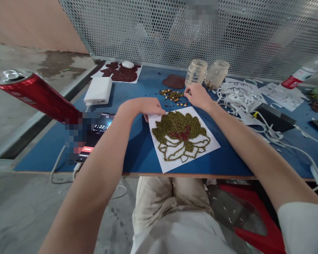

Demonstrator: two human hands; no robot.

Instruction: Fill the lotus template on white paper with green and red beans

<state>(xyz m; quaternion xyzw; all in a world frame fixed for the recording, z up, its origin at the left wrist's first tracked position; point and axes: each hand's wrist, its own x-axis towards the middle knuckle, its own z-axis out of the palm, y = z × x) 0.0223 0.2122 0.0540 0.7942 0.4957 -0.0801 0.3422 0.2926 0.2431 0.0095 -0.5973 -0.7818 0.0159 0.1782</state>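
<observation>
A white sheet [212, 143] lies on the blue table [137, 155] with a flower picture [181, 135] made of green and red beans. My left hand [145, 106] rests knuckles up on the sheet's far left corner, fingers curled onto the paper. My right hand [197, 95] hovers beyond the sheet at a small pile of mixed beans [175, 96], fingertips pinched together at the pile. What they pinch is too small to see.
Two clear jars [197, 72] stand behind the bean pile, beside a brown patch [174, 81]. A red can [31, 91], a phone [95, 135] and a white power bank [99, 91] lie left. Paper scraps [237, 95], cables and a black box [274, 118] lie right. Mesh screen behind.
</observation>
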